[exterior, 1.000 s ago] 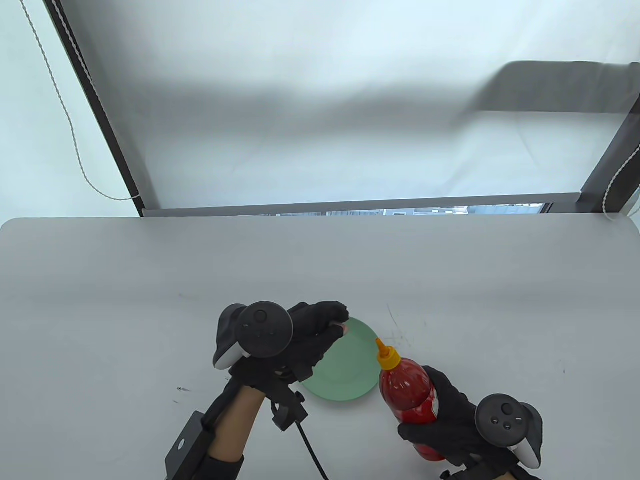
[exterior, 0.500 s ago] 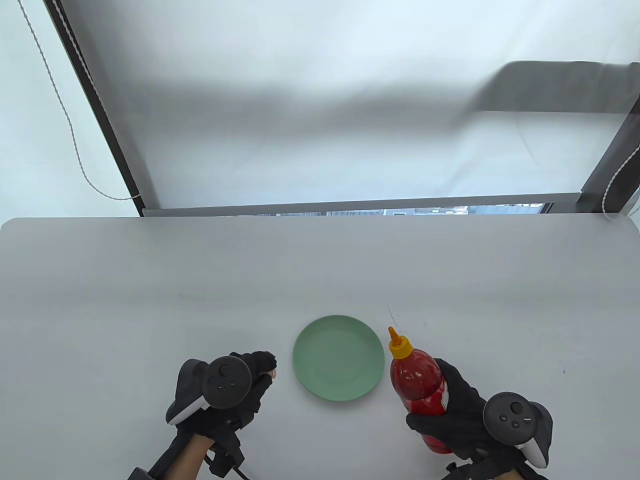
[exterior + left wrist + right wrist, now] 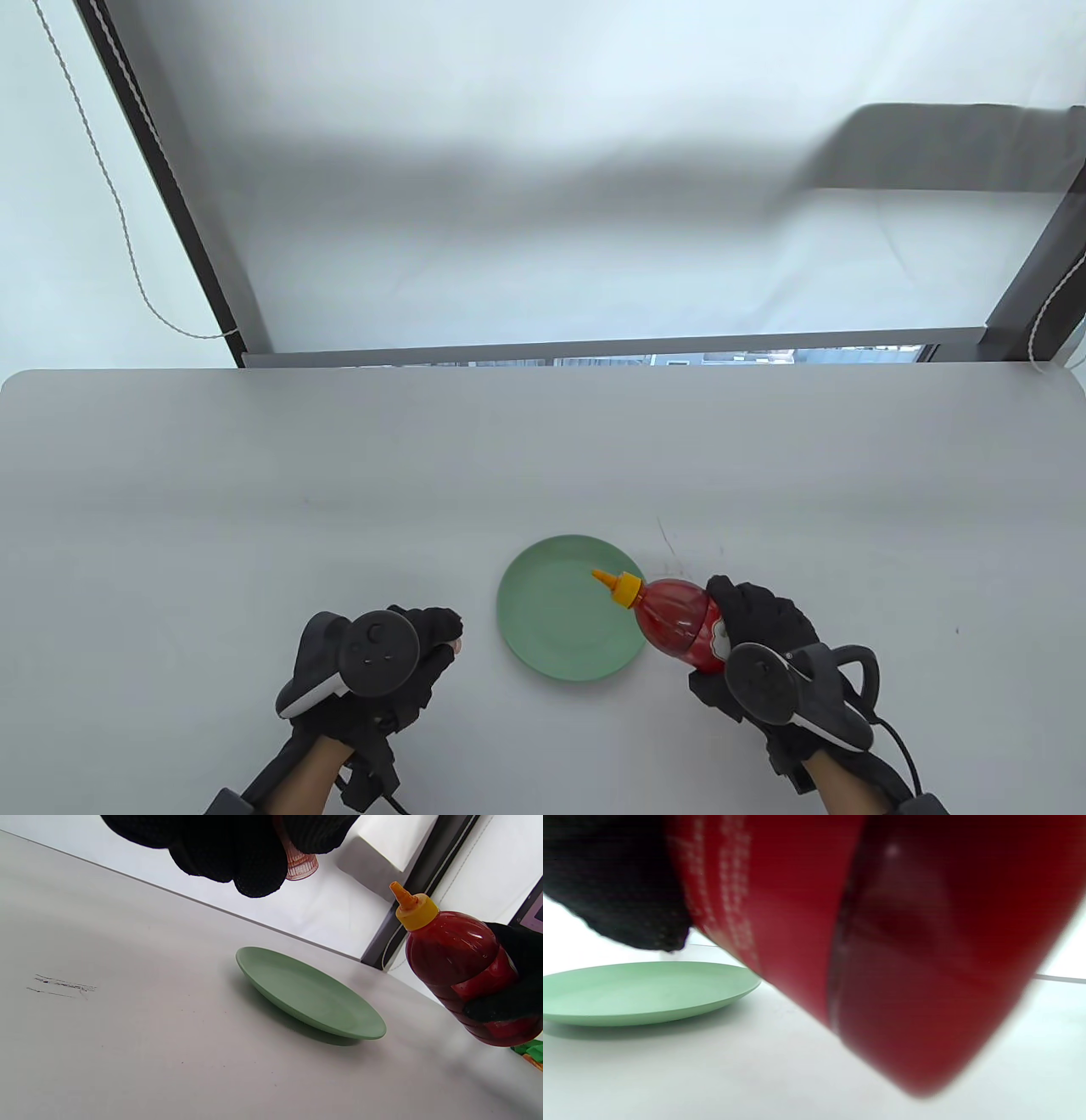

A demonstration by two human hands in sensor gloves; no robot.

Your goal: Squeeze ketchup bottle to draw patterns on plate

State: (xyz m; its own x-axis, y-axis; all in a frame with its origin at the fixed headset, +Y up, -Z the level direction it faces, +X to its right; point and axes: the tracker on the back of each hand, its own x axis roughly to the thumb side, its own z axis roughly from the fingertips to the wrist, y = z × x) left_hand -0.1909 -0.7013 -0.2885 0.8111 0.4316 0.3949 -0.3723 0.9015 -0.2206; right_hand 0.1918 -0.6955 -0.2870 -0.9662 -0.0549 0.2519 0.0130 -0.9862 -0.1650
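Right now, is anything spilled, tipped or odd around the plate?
Nothing spilled. The green plate is clean and flat. The right hand holds the ketchup bottle tilted over the plate's rim. Faint scuff marks on the table are the only blemish.

Right hand raised, fingers wrapped; left hand curled (low).

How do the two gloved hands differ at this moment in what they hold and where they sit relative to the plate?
The right hand grips the ketchup bottle, tilted with its yellow nozzle over the green plate; the left hand holds no task object. The right hand sits at the plate's right edge; the left hand sits apart, left of it. Both wear black gloves with trackers.
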